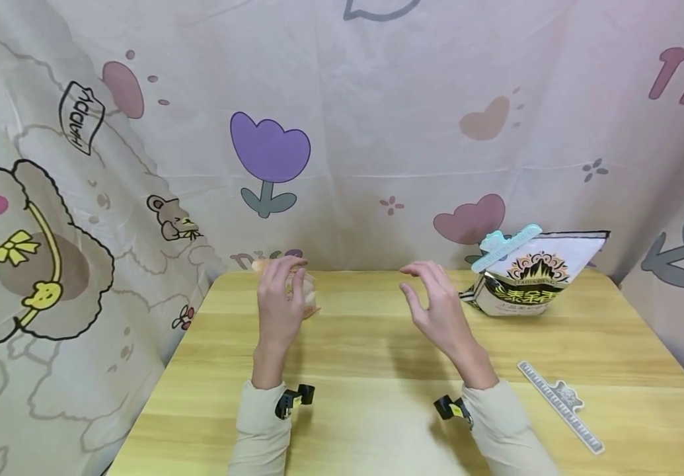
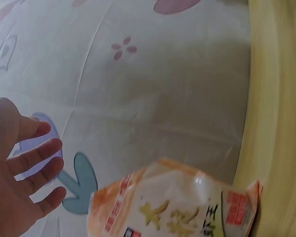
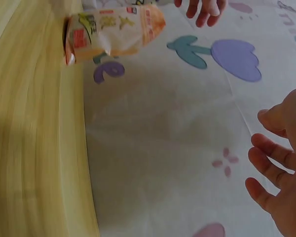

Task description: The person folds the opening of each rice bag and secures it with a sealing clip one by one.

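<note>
My left hand (image 1: pixel 279 301) is raised over the table's far left part, fingers loosely bent and nothing in them. Behind it, partly hidden in the head view, stands an orange and white printed plastic bag (image 1: pixel 309 301). The left wrist view shows this bag (image 2: pixel 172 210) apart from the fingers. My right hand (image 1: pixel 439 307) hovers to the right, thumb and fingers spread in a loose curve around nothing. Nearest to it is a white, black and gold printed bag (image 1: pixel 526 284), its top folded and held by a teal sealing clip (image 1: pixel 505 248).
On the right of the wooden table (image 1: pixel 353 350) lies a long pale grey sealing clip (image 1: pixel 562 404), set diagonally. A printed cloth curtain (image 1: pixel 365 132) hangs right behind the table's far edge and along both sides.
</note>
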Tool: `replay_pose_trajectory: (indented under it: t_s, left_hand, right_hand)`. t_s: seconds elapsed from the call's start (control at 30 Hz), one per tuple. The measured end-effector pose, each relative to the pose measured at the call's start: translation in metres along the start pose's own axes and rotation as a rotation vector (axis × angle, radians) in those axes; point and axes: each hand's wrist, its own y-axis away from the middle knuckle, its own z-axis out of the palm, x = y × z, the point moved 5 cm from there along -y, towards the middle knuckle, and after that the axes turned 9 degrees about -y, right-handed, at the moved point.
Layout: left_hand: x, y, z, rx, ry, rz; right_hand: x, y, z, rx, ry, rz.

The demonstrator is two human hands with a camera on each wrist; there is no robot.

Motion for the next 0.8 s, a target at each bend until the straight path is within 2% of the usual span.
replay_pose_trajectory:
  t_s: [0.17,0.33,0.5,0.8]
  left_hand:
    - [-0.023,-0.009,-0.017,0.017,-0.033,-0.014]
    - [-0.044,-0.008,-0.029,-0.008,-0.094,-0.004]
    - [-0.057,-0.012,-0.033,-0.021,-0.152,0.012]
    - [-0.082,-0.016,-0.035,-0.093,-0.196,0.013]
  right_hand:
    - [-0.005,-0.013,0.031,-0.035,-0.033,0.004]
    - [-0.01,-0.019,0.055,-0.06,-0.044,-0.013]
    - [-0.012,-0.028,0.077,-0.096,-0.024,-0.021]
    - [-0.022,-0.039,0.11,-0.11,0.047,-0.011]
